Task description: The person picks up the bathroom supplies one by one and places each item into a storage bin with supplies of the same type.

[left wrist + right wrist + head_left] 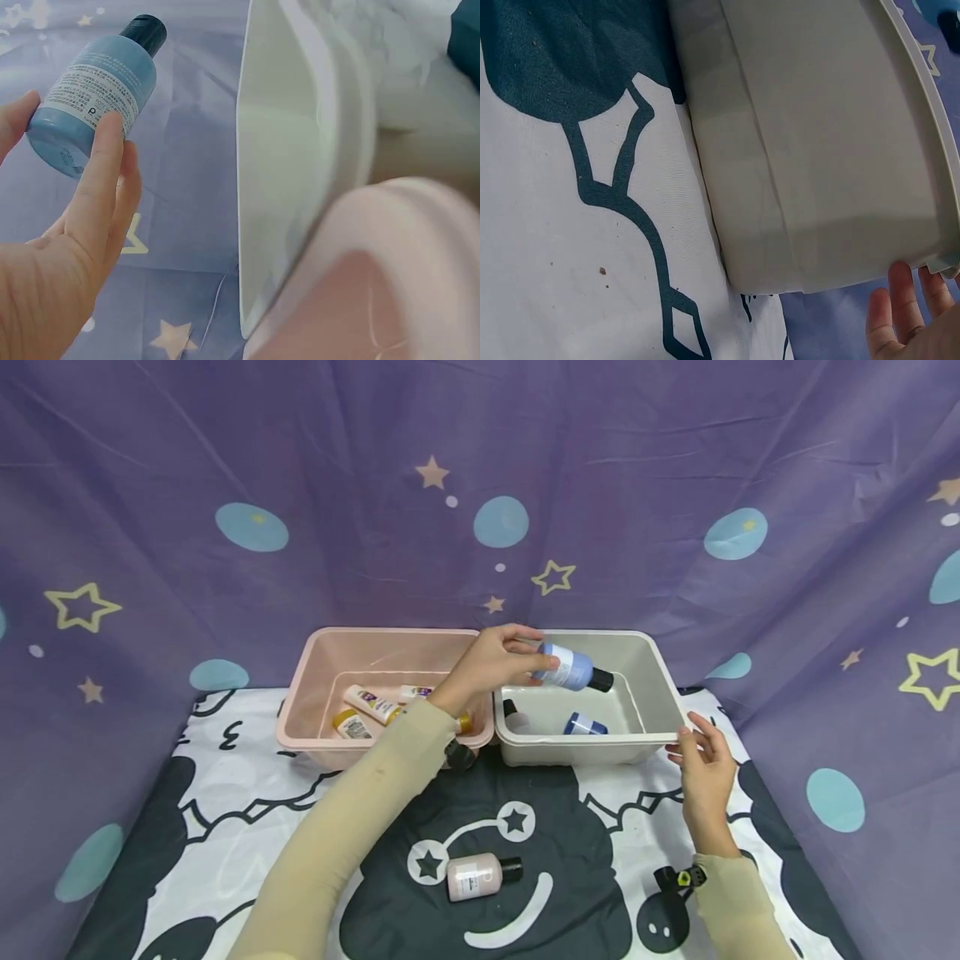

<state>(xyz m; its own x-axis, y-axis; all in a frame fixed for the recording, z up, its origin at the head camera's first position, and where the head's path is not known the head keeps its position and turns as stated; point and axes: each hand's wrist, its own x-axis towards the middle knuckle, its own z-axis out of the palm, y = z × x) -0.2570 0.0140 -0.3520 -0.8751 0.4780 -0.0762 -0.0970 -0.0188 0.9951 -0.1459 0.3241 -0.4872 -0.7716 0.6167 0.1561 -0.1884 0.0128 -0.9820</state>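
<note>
My left hand holds a blue bottle with a white label and black cap, tilted above the grey bin. In the left wrist view, thumb and fingers pinch the bottle near its base. My right hand is at the grey bin's front right corner; in the right wrist view its fingertips touch the outer wall just below the rim. Inside the grey bin lie a small blue bottle and a pale black-capped bottle.
A pink bin stands against the grey bin's left side, holding several tubes and bottles such as a white tube; my left forearm partly covers it. A pale pink bottle lies on the patterned cloth in front. A purple curtain hangs behind.
</note>
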